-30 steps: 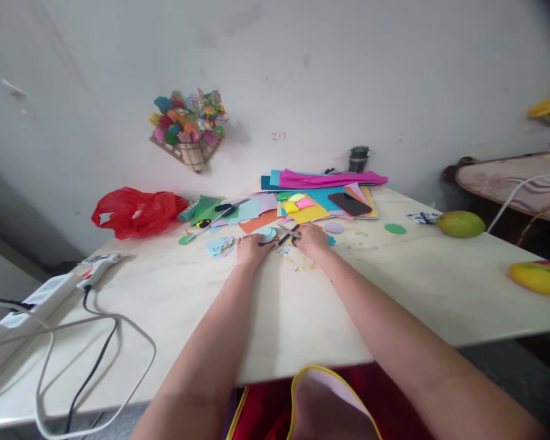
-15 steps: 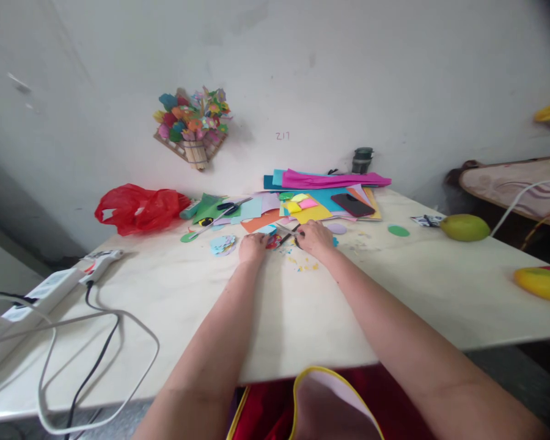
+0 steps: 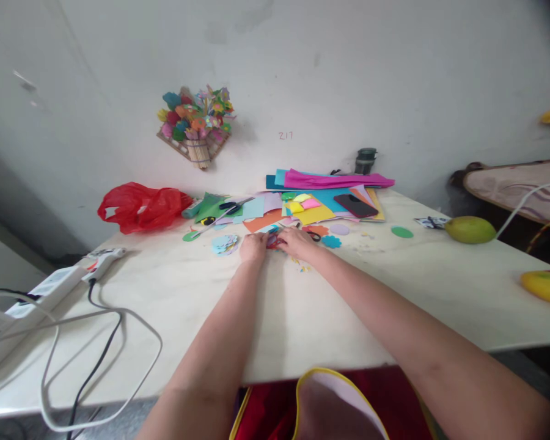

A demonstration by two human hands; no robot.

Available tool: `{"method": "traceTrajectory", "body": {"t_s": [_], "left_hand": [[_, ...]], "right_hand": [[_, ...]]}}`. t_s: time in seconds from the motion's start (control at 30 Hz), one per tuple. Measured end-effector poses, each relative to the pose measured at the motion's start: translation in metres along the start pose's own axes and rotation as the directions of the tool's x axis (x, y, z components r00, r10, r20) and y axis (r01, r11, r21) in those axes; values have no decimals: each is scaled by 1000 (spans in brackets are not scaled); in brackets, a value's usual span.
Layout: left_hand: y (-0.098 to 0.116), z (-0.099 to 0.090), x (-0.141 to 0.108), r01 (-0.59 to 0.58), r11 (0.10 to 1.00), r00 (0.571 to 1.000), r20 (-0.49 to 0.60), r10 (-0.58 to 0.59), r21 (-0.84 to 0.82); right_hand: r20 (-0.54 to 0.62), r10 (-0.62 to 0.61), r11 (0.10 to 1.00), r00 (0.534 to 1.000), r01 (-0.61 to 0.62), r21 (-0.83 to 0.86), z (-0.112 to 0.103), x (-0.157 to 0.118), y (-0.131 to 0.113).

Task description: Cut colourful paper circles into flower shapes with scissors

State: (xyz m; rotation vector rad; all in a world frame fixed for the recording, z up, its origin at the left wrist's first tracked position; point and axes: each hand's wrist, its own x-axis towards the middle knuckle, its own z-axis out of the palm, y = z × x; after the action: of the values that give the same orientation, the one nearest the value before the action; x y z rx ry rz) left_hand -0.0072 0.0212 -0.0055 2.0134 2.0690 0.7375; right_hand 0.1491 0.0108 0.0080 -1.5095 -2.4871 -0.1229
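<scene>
My left hand (image 3: pixel 253 247) rests on the table with its fingers closed on a small piece of blue paper (image 3: pixel 273 230). Close beside it, my right hand (image 3: pixel 297 243) reaches in, fingers bent together near a small red item (image 3: pixel 275 242); what they pinch is hidden. Black scissor handles (image 3: pixel 313 236) show just beyond the right hand, apart from its fingers. A stack of pale scalloped paper cutouts (image 3: pixel 225 244) lies left of my left hand. Right of the scissors are a blue scalloped cutout (image 3: pixel 332 242), an orange cutout (image 3: pixel 318 230) and a lilac oval (image 3: pixel 339 229).
Coloured sheets (image 3: pixel 256 209), a phone (image 3: pixel 355 206) and a second pair of scissors (image 3: pixel 229 208) lie toward the wall. A red plastic bag (image 3: pixel 142 208) and a power strip (image 3: pixel 50 290) with cables are left; a mango (image 3: pixel 470 230) is right.
My right hand has let go of the scissors, which now lie behind it, and has moved left toward my left hand. The view has shifted slightly.
</scene>
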Motion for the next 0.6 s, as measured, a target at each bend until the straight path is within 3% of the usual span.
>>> {"method": "traceTrajectory", "body": {"t_s": [0.23, 0.4, 0.6], "left_hand": [[-2, 1, 1, 5, 1000, 1000, 2, -5, -15], [0, -1, -1, 12, 1000, 1000, -2, -12, -19], [-3, -5, 0, 3, 997, 1000, 20, -1, -81]], "right_hand": [[157, -33, 995, 987, 47, -92, -28, 10, -11], [177, -11, 995, 984, 28, -98, -36, 15, -11], [143, 54, 998, 988, -59, 26, -30, 13, -4]]}}
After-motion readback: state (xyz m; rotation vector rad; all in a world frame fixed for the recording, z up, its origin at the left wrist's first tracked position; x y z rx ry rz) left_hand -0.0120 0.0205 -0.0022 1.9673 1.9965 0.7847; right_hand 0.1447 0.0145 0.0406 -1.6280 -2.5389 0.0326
